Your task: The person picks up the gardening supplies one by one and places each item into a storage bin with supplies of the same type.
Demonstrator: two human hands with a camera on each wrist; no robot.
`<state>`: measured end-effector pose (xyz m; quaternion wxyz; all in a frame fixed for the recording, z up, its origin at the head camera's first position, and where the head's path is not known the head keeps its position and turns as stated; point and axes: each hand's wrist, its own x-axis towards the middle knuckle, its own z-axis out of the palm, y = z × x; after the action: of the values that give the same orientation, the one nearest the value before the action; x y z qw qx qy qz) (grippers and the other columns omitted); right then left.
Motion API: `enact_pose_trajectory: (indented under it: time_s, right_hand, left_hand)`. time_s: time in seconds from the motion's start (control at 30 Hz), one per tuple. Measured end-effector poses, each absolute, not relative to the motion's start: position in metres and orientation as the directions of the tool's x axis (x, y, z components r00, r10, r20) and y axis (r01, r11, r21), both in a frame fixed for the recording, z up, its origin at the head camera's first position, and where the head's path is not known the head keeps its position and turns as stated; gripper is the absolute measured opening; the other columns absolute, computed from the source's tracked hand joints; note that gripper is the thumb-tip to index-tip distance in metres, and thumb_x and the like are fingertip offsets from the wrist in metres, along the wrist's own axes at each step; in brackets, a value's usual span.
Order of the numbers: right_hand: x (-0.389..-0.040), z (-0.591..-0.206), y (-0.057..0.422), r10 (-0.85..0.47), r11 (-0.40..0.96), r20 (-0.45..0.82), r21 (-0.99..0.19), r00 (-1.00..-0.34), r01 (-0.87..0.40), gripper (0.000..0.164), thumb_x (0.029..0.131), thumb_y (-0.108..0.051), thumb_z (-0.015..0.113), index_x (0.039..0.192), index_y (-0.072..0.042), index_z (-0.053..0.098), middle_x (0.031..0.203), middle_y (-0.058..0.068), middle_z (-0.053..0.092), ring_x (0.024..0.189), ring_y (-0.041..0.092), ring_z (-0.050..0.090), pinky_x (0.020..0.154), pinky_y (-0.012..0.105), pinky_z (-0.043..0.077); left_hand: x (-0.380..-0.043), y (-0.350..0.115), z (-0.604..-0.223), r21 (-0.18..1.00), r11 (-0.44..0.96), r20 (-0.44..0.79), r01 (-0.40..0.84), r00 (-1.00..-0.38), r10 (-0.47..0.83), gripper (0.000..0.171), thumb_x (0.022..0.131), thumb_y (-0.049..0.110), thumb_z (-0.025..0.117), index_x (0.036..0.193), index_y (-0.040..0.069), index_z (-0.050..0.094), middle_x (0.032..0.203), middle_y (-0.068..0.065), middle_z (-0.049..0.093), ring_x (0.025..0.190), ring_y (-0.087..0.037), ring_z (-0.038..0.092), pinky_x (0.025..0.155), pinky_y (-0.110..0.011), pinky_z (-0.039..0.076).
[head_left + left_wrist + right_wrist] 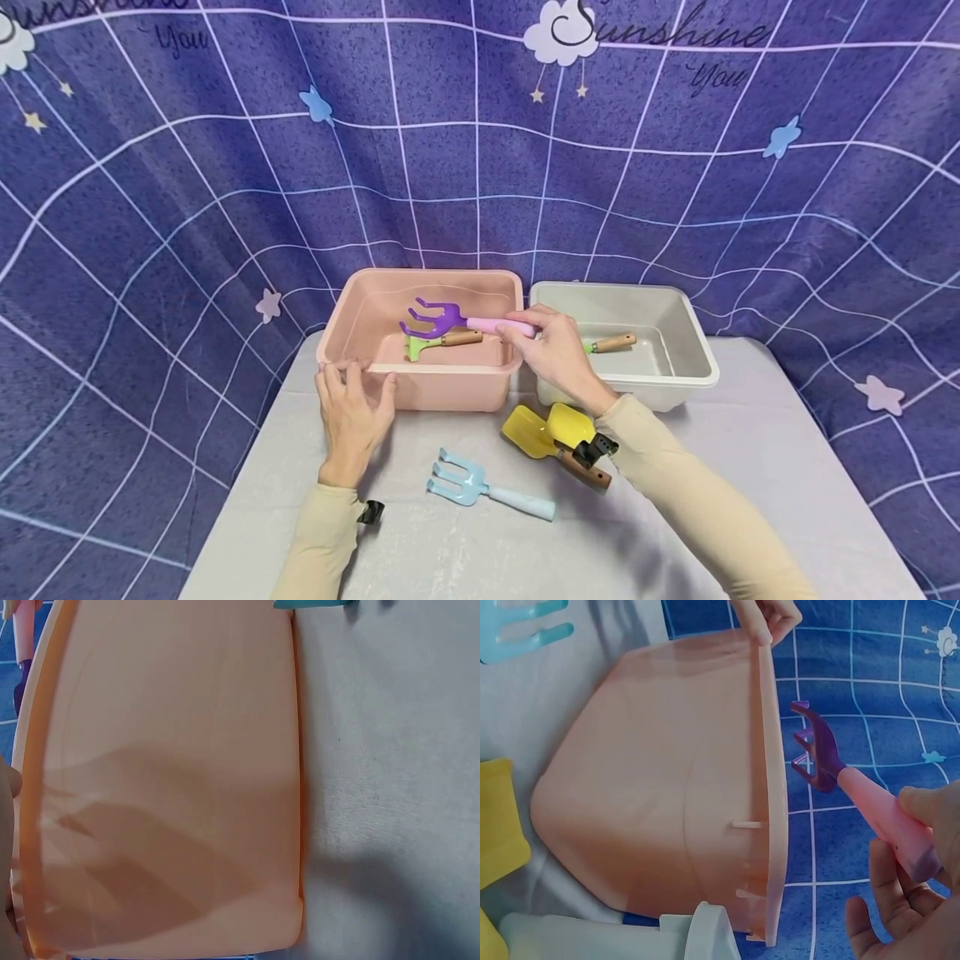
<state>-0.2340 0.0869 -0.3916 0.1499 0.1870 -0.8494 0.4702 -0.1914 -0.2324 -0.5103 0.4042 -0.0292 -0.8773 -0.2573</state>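
At center frame, a person's right hand (557, 346) grips a purple rake (480, 324) above a pink bin (450, 392), whose rim the left hand (351, 421) grasps at center left.

Both forearms (318, 533) reach forward — left grip (351, 417) curled, right grip (553, 346) pinching.

The table (420, 550) holds two bins (450, 392) (652, 381), yellow shovels (528, 432) (572, 423) and a blue fork (486, 489).
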Motion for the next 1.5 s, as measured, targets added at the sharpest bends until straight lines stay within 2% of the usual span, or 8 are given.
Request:
enact_pose_trajectory:
  time_s: [0.33, 0.6, 0.73, 1.1, 1.3, 1.5]
  right_hand:
    - [-0.237, -0.389, 0.083, -0.209, 0.503, 0.437, -0.719, -0.875, -0.480, 0.028, 0.095, -0.026, 0.080, 0.114, -0.005, 0.083, 0.101, 0.008, 0.079, 0.085, 0.020, 0.065, 0.071, 0.027, 0.048]
    - [-0.239, -0.387, 0.081, -0.218, 0.525, 0.408, -0.716, -0.886, -0.459, 0.031, 0.096, -0.026, 0.079, 0.117, -0.004, 0.082, 0.105, 0.009, 0.079, 0.090, 0.022, 0.067, 0.074, 0.028, 0.049]
    - [-0.240, -0.388, 0.080, -0.225, 0.542, 0.401, -0.706, -0.888, -0.455, 0.031, 0.097, -0.028, 0.079, 0.117, -0.005, 0.082, 0.104, 0.009, 0.078, 0.089, 0.021, 0.066, 0.072, 0.028, 0.049]
    - [-0.243, -0.389, 0.081, -0.264, 0.566, 0.411, -0.667, -0.872, -0.485, 0.032, 0.097, -0.028, 0.078, 0.116, -0.002, 0.081, 0.105, 0.009, 0.079, 0.092, 0.022, 0.069, 0.075, 0.030, 0.051]
    - [-0.247, -0.385, 0.079, -0.286, 0.577, 0.416, -0.644, -0.863, -0.501, 0.030, 0.097, -0.028, 0.078, 0.115, -0.004, 0.082, 0.103, 0.008, 0.079, 0.091, 0.023, 0.070, 0.076, 0.032, 0.052]
    - [-0.247, -0.382, 0.078, -0.301, 0.570, 0.415, -0.644, -0.859, -0.511, 0.031, 0.098, -0.029, 0.077, 0.116, -0.004, 0.082, 0.107, 0.010, 0.079, 0.097, 0.025, 0.072, 0.083, 0.038, 0.057]
  left_hand:
    - [-0.192, -0.233, -0.509, 0.430, 0.866, 0.723, 0.256, -0.672, -0.160, 0.053, 0.097, 0.048, 0.066, 0.118, 0.000, 0.065, 0.116, -0.025, 0.051, 0.110, -0.049, 0.045, 0.094, -0.056, 0.041]
    - [-0.192, -0.233, -0.509, 0.425, 0.862, 0.740, 0.275, -0.654, -0.157, 0.048, 0.093, 0.041, 0.073, 0.115, -0.001, 0.065, 0.117, -0.027, 0.053, 0.111, -0.050, 0.046, 0.095, -0.057, 0.040]
    - [-0.192, -0.232, -0.509, 0.427, 0.862, 0.738, 0.271, -0.656, -0.159, 0.048, 0.093, 0.042, 0.072, 0.114, -0.001, 0.065, 0.118, -0.028, 0.053, 0.112, -0.050, 0.045, 0.096, -0.057, 0.040]
    - [-0.192, -0.231, -0.512, 0.422, 0.864, 0.748, 0.273, -0.644, -0.162, 0.048, 0.092, 0.041, 0.072, 0.113, -0.002, 0.065, 0.114, -0.029, 0.053, 0.108, -0.049, 0.046, 0.090, -0.057, 0.042]
    - [-0.193, -0.232, -0.511, 0.417, 0.865, 0.755, 0.280, -0.636, -0.159, 0.049, 0.092, 0.043, 0.071, 0.112, -0.001, 0.065, 0.115, -0.028, 0.053, 0.109, -0.050, 0.047, 0.091, -0.057, 0.042]
    - [-0.192, -0.232, -0.510, 0.420, 0.866, 0.747, 0.271, -0.645, -0.161, 0.050, 0.094, 0.045, 0.070, 0.113, -0.001, 0.065, 0.116, -0.027, 0.054, 0.110, -0.050, 0.047, 0.092, -0.057, 0.042]
